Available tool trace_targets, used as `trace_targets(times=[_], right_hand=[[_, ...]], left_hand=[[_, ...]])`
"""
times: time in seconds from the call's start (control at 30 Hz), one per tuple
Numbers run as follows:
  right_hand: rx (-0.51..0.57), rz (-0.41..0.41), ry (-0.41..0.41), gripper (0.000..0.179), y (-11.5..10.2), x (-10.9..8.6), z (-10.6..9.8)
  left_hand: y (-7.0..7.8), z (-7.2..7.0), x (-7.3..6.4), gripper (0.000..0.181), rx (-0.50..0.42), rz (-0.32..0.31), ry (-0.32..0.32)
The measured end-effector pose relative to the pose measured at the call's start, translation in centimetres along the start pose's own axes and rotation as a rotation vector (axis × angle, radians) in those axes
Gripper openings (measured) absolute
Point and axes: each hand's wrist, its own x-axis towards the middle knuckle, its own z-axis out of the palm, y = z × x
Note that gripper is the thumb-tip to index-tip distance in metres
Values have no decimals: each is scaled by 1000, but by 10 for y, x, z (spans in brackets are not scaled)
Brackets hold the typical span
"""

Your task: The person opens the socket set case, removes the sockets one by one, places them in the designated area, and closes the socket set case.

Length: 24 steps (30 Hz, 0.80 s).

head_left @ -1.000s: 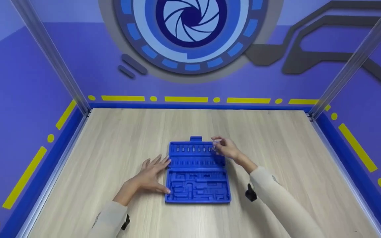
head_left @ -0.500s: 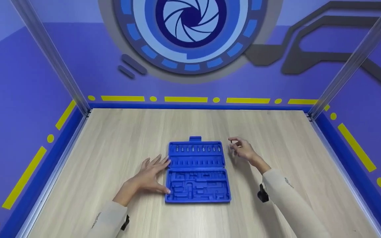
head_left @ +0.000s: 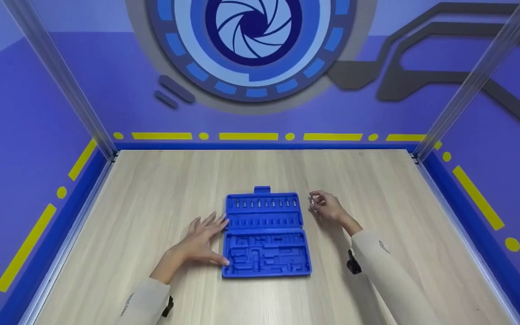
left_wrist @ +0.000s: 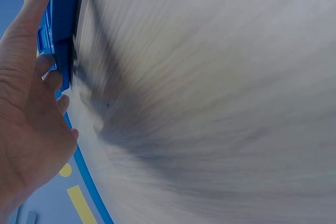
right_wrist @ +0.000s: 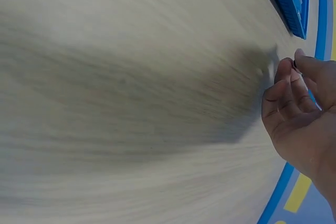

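A blue plastic tool case point(head_left: 266, 230) lies open flat on the wooden table, its lid half at the back. Along the lid's far row stand several small silver bits point(head_left: 259, 203); the row nearer the hinge shows moulded slots. My left hand point(head_left: 199, 241) rests against the case's left side, fingers spread, thumb on the front half's edge; in the left wrist view, the left hand point(left_wrist: 31, 103) lies along the case wall. To the right of the lid, my right hand point(head_left: 330, 207) pinches a small silver metal bit point(head_left: 312, 200) between thumb and fingertips, above the table.
The light wooden table point(head_left: 174, 180) spreads around the case on all sides. Blue printed panels point(head_left: 341, 108) with yellow marks stand behind and at both sides, with metal posts point(head_left: 467, 85) at the corners.
My right hand has moved from the right end of the lid's bit row to beside the case, and the pinched bit now shows silver. The left hand stays on the case.
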Motion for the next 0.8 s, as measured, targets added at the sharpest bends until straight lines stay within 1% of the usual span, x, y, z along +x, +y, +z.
trace_targets(times=[0.13, 0.37, 0.5, 0.67, 0.8], right_hand=[[-18, 5, 16, 36, 2, 2, 3], [-125, 10, 52, 31, 5, 4, 5], [-180, 10, 64, 27, 5, 6, 6], [-246, 8, 70, 29, 4, 7, 5], [-258, 22, 66, 32, 3, 8, 6]], left_hand=[[1, -1, 1, 124, 0, -3, 1], [2, -1, 2, 124, 4, -2, -3], [3, -1, 2, 123, -9, -3, -1], [3, 0, 2, 123, -21, 5, 3], [2, 0, 2, 124, -13, 11, 14]])
